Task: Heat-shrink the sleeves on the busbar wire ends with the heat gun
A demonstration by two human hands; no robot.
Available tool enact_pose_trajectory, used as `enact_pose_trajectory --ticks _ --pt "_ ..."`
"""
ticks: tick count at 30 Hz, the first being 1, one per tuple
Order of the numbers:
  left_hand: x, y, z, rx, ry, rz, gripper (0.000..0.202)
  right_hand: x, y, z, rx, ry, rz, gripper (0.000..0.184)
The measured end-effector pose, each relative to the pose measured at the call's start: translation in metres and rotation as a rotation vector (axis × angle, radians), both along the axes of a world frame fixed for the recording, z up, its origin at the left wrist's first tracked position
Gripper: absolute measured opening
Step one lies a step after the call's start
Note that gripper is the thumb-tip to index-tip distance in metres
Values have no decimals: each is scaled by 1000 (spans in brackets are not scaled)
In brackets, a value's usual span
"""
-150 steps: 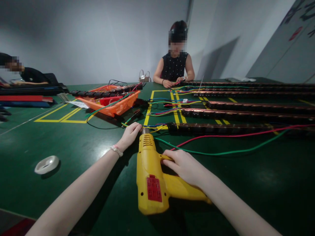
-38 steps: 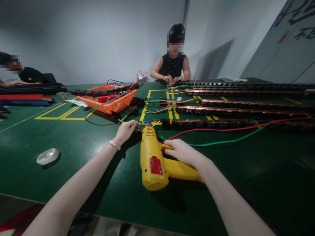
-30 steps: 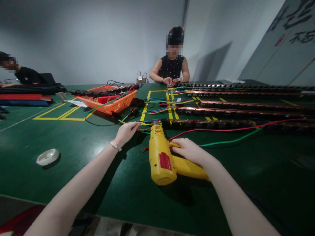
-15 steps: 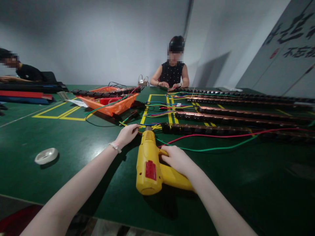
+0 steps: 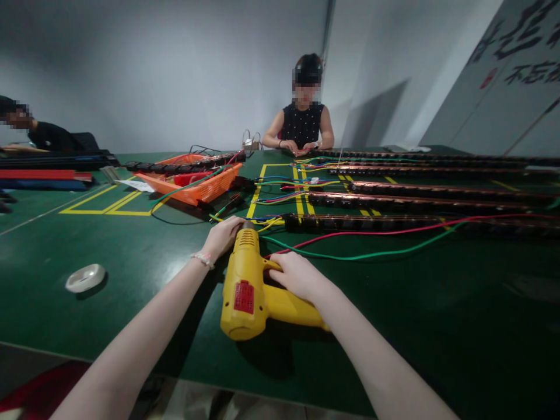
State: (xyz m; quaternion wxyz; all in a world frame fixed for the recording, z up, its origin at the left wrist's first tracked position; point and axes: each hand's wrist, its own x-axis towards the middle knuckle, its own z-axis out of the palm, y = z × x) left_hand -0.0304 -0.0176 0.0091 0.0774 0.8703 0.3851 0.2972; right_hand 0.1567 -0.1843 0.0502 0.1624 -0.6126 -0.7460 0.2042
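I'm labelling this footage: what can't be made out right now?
In the head view:
Whether the bare left hand pinches the thin multicoloured wires: fingertips hidden by the hand's own back.
Print on the red rectangular label of the yellow plastic heat gun: too small, blurred.
Right end of the nearest long black bar: cut off by the edge.
Orange plastic basket's floor: hidden by contents, wall.

Pale, knobbly bracelet around the left wrist, both forearms bare.
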Motion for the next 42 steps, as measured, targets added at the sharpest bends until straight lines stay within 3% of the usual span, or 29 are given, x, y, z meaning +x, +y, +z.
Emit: enact_pose_trajectory --ticks 6,14,21,27,37,42 --pt "0 -1 0 21 -28 -41 28 18 4 -2 -47 35 44 14" --pt "-4 -3 -3 90 2 -25 28 60 -8 0 -131 31 -23 21" --pt "-2 -3 0 -6 34 -18 27 69 -14 -2 -126 -46 -115 17" --pt "2 -3 2 -29 70 24 27 58 -15 3 -127 -105 -142 17" --pt "-1 -9 6 -44 144 -7 21 -9 -8 9 23 -167 -20 14" --pt "-5 -12 10 -78 114 -47 27 -12 -5 8 22 -133 17 16"
